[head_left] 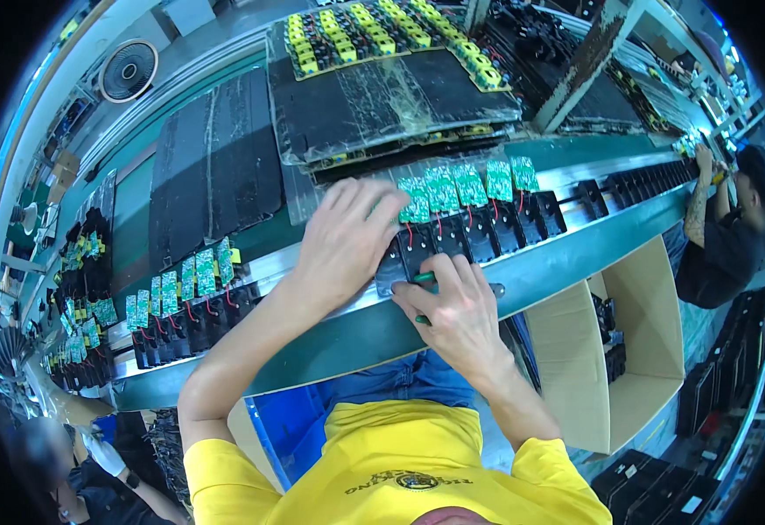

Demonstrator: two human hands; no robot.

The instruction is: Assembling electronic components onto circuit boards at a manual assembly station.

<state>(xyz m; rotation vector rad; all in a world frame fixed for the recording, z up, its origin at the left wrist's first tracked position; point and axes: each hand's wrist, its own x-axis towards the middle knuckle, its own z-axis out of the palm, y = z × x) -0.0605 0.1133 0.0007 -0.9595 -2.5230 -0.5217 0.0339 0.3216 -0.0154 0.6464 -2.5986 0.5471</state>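
Note:
My left hand [347, 236] is closed, its curled fingertips at the left end of a row of green circuit boards [441, 189]; what it grips is hidden behind the fingers. Red wires join these boards to open black plastic housings [479, 236] lined up along the bench edge. Just in front of the housings, my right hand [455, 306] is closed round a slim tool with a green handle [424, 277]. The tool's tip is hidden, so its kind cannot be told. A second row of wired boards [187, 278] and black housings [194, 328] stands left of my left forearm.
Behind my hands, stacked black sheets [382, 101] carry rows of yellow-topped parts [356, 35]. An upright metal post [588, 66] rises at right. An open cardboard box [575, 367] stands right of my lap. Co-workers sit at far right [737, 223] and lower left [76, 472].

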